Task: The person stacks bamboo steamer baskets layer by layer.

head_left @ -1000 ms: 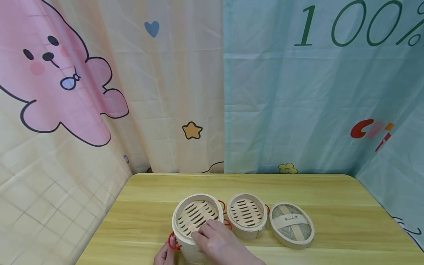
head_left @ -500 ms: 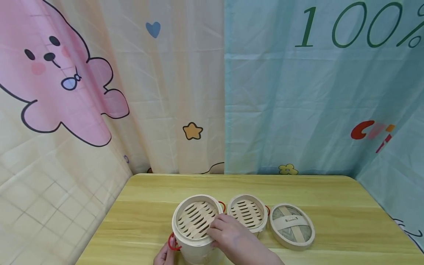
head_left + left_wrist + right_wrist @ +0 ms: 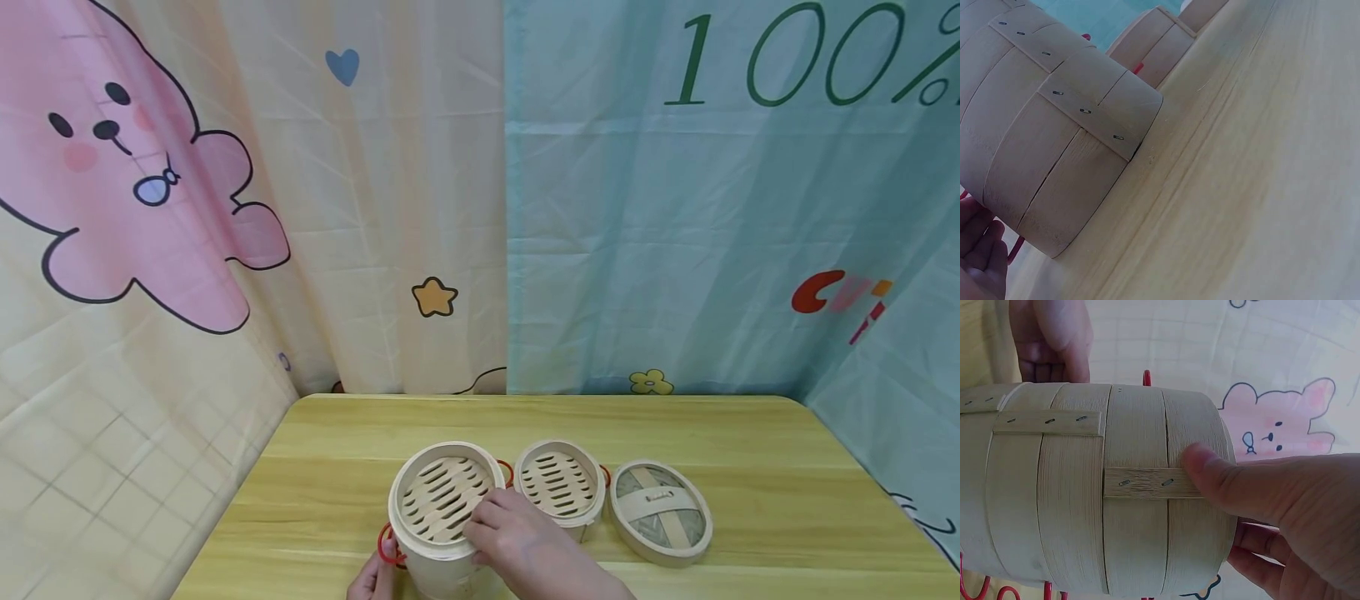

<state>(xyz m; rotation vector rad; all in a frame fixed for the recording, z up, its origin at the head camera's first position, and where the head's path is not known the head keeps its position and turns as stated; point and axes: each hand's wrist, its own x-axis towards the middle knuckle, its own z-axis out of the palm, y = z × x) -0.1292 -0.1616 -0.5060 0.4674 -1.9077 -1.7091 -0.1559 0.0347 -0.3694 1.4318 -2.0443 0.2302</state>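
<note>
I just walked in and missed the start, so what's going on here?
A person has both hands at a stack of steamer baskets. The right hand grips its top edge, thumb outside, while the left hand is at its side by a red handle. No lid covers the stack. Another steamer basket and a round lid sit to its right on the table.

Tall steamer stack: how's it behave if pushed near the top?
The steamer stack may tip, looking taller than wide. Its seams suggest separate tiers, so upper ones could slide. It seems stiff: wood with stapled strips.
</note>
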